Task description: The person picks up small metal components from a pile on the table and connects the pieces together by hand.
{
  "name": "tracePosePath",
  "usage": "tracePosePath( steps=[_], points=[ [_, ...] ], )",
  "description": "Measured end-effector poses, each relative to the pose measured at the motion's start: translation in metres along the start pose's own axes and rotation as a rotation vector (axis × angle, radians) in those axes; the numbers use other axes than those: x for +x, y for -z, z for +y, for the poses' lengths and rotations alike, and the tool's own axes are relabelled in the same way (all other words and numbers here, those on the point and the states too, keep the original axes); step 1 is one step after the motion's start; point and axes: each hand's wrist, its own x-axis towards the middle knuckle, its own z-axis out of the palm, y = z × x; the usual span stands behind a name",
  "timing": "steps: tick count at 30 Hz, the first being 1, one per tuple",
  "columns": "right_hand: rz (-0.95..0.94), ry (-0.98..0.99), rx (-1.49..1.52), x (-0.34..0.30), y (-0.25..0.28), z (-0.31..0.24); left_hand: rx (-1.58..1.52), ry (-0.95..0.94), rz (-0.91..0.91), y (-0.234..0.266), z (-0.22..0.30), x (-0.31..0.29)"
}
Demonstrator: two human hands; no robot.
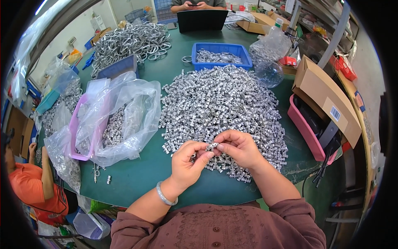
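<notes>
Between the fingertips of both hands is a small silvery metal fitting [212,146]. My left hand [187,162], with a pale bangle [165,194] on its wrist, pinches it from the left. From the right, the thumb and fingers of my right hand [240,150] close on the same fitting. Another small ring-shaped end [193,155] shows at the left fingers; whether it is held or lies behind them I cannot tell. Both hands are over the near edge of a large heap of similar metal fittings [219,103] on the green table [137,178].
Left of the heap, a clear plastic bag [143,91] with small metal parts lies over a pink basin [74,137]. A blue tray [222,66] stands behind the heap, near metal rings [132,41]. On the right are a cardboard box [327,99] and a co-worker [35,186] sits far left.
</notes>
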Motion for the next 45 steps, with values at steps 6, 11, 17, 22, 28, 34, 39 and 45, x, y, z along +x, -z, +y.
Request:
tracePosePath(
  steps=[6, 11, 17, 22, 28, 34, 39, 45],
  points=[
    [0.036, 0.140, -0.246, -0.002, -0.005, -0.002, -0.157, 0.175, -0.004, -0.001, -0.003, -0.003],
    [0.062, 0.344, -0.458, -0.001, -0.009, -0.003, -0.688, 0.651, -0.001, 0.001, -0.008, -0.001],
    [0.074, 0.369, -0.492, -0.001, -0.008, -0.006, -1.056, 0.766, -0.121, 0.005, -0.013, 0.002],
    [0.236, 0.467, -0.704, 0.003, 0.000, -0.016, -1.103, 0.776, -0.071, 0.005, -0.015, 0.002],
    [0.361, 0.620, -1.203, 0.024, 0.019, -0.024, -1.054, 0.799, 0.009, 0.007, -0.010, 0.008],
    [0.264, 0.557, -1.501, 0.047, 0.006, -0.019, -1.088, 0.759, 0.017, 0.012, -0.020, 0.004],
    [0.254, 0.467, -1.700, 0.059, 0.012, -0.014, -1.115, 0.756, 0.029, 0.015, -0.025, 0.005],
    [0.283, 0.602, -1.455, 0.053, 0.012, -0.022, -1.023, 0.779, 0.066, 0.014, -0.020, 0.006]
  ],
)
